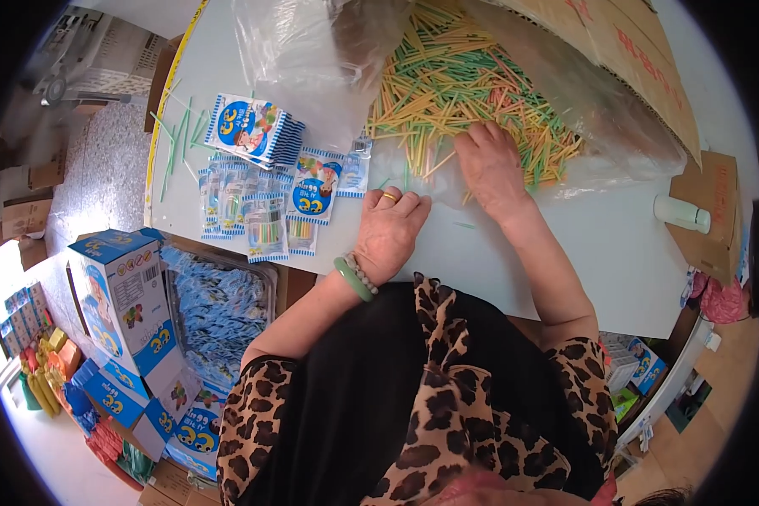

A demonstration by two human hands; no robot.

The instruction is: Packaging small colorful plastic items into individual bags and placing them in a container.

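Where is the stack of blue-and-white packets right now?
In the head view, the packet stack is toward the left of the white table, just right of some loose green sticks and up and left of the left hand.

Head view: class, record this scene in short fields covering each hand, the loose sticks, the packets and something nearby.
Left hand: at the white table, near the packets; ring and green bangle worn
Right hand: fingers at the loose sticks; grip unclear
Stick colours: yellow, green, some reddish
Stick place: heaped among clear plastic
Packets: blue and white, some stacked, some flat
Lower left: tub of blue packets
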